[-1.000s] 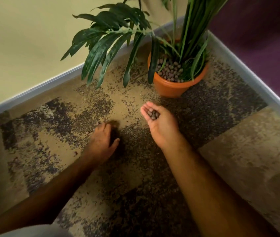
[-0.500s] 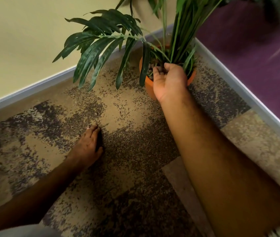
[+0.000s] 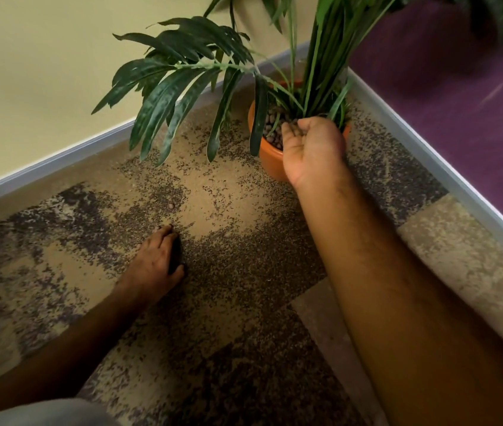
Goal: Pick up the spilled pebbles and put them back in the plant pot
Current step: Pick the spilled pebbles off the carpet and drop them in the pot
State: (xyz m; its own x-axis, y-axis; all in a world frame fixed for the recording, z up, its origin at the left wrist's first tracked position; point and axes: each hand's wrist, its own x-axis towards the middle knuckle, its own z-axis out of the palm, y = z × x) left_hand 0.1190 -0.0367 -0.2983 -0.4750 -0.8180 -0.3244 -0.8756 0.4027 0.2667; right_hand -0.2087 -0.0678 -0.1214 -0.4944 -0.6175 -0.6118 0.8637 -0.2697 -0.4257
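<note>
An orange plant pot [image 3: 270,162] stands in the corner on the carpet, with brown pebbles [image 3: 270,126] around the green stems. My right hand [image 3: 311,149] is tipped over the pot's near rim, palm turned left and bare, fingers curled in above the pebbles. What lies under those fingers is hidden. One loose pebble [image 3: 171,206] lies on the tan carpet patch. My left hand [image 3: 154,259] rests on the carpet below it, fingertips down, nothing visibly in it.
Long dark green leaves [image 3: 182,87] hang low over the carpet left of the pot. A grey skirting board [image 3: 59,161] runs along the yellow wall, and another [image 3: 447,176] along the purple wall at right. The carpet is mottled tan and dark.
My right hand, which was holding pebbles in its palm above the carpet, has moved up to the pot and tipped over its rim. My left hand stays on the carpet.
</note>
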